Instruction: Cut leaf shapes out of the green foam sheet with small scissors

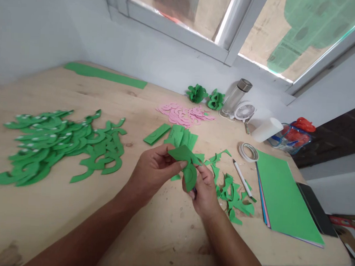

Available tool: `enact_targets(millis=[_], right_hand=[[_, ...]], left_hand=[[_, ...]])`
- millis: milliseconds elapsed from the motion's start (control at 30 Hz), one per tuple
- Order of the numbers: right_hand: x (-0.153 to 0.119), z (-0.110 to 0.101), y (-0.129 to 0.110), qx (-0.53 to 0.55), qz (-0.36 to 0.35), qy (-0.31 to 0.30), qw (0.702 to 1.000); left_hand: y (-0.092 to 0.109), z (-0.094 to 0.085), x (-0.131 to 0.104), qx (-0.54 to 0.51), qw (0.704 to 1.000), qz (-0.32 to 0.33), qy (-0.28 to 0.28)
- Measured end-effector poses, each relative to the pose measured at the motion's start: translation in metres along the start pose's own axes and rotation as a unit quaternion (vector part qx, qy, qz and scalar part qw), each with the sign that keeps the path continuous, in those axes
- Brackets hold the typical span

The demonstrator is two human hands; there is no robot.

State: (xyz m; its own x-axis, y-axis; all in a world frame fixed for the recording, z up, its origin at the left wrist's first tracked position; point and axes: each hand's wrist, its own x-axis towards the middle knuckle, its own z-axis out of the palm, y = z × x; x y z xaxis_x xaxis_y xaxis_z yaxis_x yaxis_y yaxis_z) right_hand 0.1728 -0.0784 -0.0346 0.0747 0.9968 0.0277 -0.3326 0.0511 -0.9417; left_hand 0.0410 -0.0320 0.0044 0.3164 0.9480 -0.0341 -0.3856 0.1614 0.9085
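My left hand pinches a green paper piece marked with a drawn curve, part of it cut to a rounded edge. Close against the paper's right side, my right hand is closed around something dark, mostly hidden, perhaps scissors. Just beyond the hands lie green paper rectangles and a folded green strip. Green offcuts are scattered to the right of my right hand. A large pile of curved green cutouts spreads over the left of the table.
Pink cutouts, two green paper balls, a glass bottle and a small white fan stand or lie toward the wall. Rightward are a tape roll, a white pen, green sheets and a dark tablet-like object.
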Motion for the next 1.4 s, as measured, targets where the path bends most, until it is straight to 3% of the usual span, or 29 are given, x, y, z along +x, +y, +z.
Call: enact_targets(millis=[633, 1400], right_hand=[[-0.0004, -0.0015, 0.0061, 0.006, 0.005, 0.030, 1.000], [0.0006, -0.0009, 0.0083, 0.023, 0.000, 0.024, 0.999]], left_hand=[[-0.0030, 0.0007, -0.0009, -0.004, 1.000, 0.008, -0.006], [-0.0035, 0.0025, 0.0014, -0.041, 0.999, -0.016, -0.023]])
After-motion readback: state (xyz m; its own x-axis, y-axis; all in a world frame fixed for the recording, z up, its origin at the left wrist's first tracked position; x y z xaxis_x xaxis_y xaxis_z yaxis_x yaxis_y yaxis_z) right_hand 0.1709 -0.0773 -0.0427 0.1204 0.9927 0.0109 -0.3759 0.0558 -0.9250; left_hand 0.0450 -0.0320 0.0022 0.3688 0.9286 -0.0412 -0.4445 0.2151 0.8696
